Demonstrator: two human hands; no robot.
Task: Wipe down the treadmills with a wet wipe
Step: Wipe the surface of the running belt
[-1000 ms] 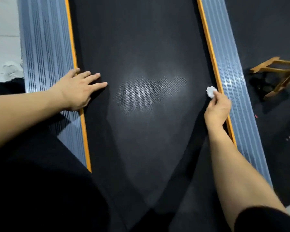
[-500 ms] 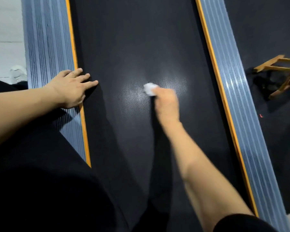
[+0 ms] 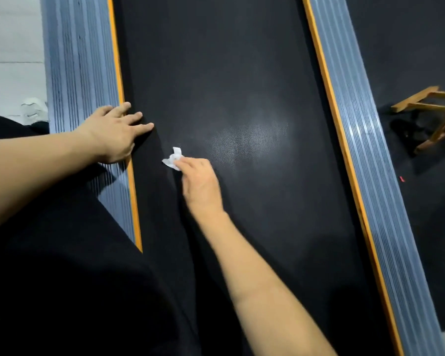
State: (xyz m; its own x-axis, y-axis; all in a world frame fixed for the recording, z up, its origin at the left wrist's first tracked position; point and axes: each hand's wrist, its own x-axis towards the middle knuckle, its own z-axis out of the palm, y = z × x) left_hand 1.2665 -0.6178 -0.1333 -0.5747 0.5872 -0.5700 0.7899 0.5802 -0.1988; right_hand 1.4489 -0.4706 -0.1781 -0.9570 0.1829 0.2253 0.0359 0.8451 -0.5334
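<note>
From the head view, our right hand point(image 3: 201, 183) pinches a crumpled white wipe point(image 3: 174, 158) in curled fingertips, pressing it on the black belt point(image 3: 216, 73) left of centre. Our left hand point(image 3: 113, 132) lies flat, fingers straight and spread, across the left grey rail point(image 3: 82, 60) and its orange strip point(image 3: 116, 60). A wooden frame point(image 3: 432, 114) sits on the floor at right.

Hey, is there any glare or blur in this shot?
Head view: a pale glare patch sits on the belt just right of the wipe; the right hand is slightly motion-blurred, the left hand sharper; the side rails bow from wide-angle distortion.
</note>
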